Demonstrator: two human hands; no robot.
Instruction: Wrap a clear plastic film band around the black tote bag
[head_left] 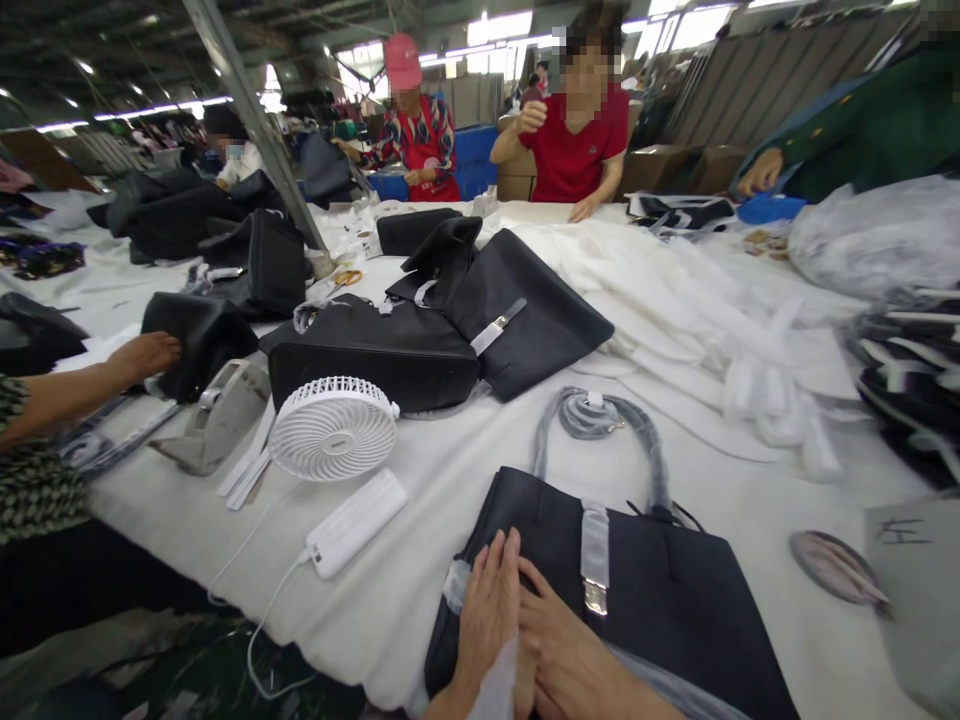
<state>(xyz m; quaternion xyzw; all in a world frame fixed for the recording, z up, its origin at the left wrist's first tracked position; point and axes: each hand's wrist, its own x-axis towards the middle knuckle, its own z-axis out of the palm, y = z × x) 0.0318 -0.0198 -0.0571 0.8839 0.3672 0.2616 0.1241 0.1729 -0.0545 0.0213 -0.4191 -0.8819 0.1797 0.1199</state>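
A black handbag (675, 600) lies on the white-covered table in front of me, its looped handle (660, 460) wrapped in clear film. A film-covered strap (595, 530) with a metal clasp (595, 597) runs down its front. My left hand (487, 610) rests on the bag's left side, fingers stretched out flat and close together. Against it lies my right hand (562, 645), its fingers reaching towards the left one and partly overlapped. A thin white strip (499, 685) shows between the wrists; I cannot tell whether either hand grips it.
A white fan (334, 430) and a white power bank (358, 522) with a cable stand left of the bag. Further back are more black bags (375, 350) and white padding (675, 300). A co-worker's hand (150, 355) touches a bag at left; other people work across the table.
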